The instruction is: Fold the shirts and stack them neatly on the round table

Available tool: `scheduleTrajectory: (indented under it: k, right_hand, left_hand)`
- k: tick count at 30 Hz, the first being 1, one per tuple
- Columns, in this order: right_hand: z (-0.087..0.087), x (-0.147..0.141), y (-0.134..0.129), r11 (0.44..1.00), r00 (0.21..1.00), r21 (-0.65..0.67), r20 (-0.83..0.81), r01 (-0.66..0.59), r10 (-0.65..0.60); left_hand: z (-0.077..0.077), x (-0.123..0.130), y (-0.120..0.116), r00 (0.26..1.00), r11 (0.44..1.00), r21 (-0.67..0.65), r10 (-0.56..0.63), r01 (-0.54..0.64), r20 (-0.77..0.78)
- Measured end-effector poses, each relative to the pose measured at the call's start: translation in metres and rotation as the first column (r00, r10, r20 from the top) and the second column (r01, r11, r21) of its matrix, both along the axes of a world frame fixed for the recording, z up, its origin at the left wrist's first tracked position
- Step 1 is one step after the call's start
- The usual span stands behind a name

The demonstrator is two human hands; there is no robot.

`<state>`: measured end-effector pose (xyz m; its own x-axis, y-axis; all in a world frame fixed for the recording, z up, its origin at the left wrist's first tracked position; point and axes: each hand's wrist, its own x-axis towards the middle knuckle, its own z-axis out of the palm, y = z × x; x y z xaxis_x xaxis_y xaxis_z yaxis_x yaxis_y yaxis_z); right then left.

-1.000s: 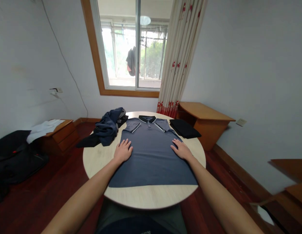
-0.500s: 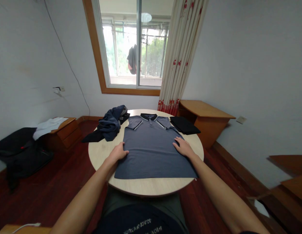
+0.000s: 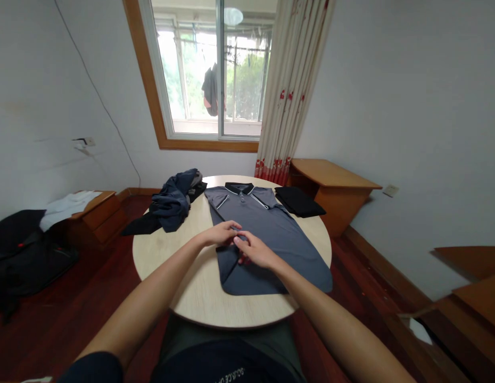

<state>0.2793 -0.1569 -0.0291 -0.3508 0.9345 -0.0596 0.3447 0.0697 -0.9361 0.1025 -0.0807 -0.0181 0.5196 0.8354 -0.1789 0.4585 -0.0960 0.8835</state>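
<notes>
Pale walls and dark red floor (image 3: pixel 112 298). Daylit sliding window (image 3: pixel 215 80), wood-framed, beside floral curtain (image 3: pixel 289 101). Wooden desk (image 3: pixel 331 178) at right.

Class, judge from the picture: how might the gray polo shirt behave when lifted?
The gray polo shirt looks floppy: its side folds softly at the hands. It seems light, being thin cloth. Its black collar may hold shape better.

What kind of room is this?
Probably a room in a home: a flowered curtain by the window, a small wooden drawer cabinet, and clothes piled on a round table.
</notes>
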Motion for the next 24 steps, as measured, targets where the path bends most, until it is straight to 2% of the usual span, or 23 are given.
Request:
scheduleTrajectory:
  k: [2,3,5,7,9,11,15,18,21,24]
  right_hand:
    - [-0.003,-0.002,0.001,1.0,0.998,0.017,0.054,0.007,-0.007]
    - [-0.004,-0.003,0.001,0.999,0.996,0.04,0.091,0.004,-0.008]
    - [-0.005,-0.006,0.002,0.994,0.985,0.103,0.171,-0.027,0.009]
    - [-0.002,-0.009,0.001,0.984,0.967,0.157,0.253,-0.082,0.04]
    - [0.003,-0.013,0.0,0.976,0.94,0.172,0.334,-0.13,0.067]
    - [0.009,-0.017,0.001,0.974,0.914,0.165,0.399,-0.158,0.081]
    - [0.016,-0.02,0.011,0.98,0.88,0.107,0.464,-0.166,0.098]
    - [0.017,-0.018,0.017,0.987,0.894,0.097,0.441,-0.131,0.075]
    - [0.017,-0.011,0.015,0.995,0.924,0.069,0.38,-0.077,0.045]
    - [0.017,-0.001,0.011,1.0,0.951,-0.019,0.309,-0.02,0.025]
  left_hand:
    - [0.0,-0.007,0.026,0.999,0.991,-0.137,0.01,-0.005,0.037]
    - [0.0,-0.014,0.042,0.998,0.989,-0.136,0.055,-0.052,0.016]
    - [0.001,-0.03,0.077,0.967,0.974,-0.002,0.226,-0.228,-0.114]
    - [0.002,-0.047,0.113,0.878,0.903,0.176,0.424,-0.391,-0.223]
    - [0.002,-0.061,0.146,0.799,0.833,0.282,0.544,-0.476,-0.256]
    - [0.0,-0.071,0.175,0.747,0.785,0.327,0.611,-0.526,-0.264]
    - [-0.011,-0.074,0.224,0.663,0.721,0.304,0.692,-0.623,-0.285]
    - [-0.019,-0.067,0.253,0.632,0.693,0.251,0.72,-0.675,-0.288]
    - [-0.022,-0.059,0.276,0.619,0.683,0.235,0.728,-0.692,-0.293]
    - [-0.02,-0.05,0.292,0.639,0.698,0.276,0.716,-0.661,-0.281]
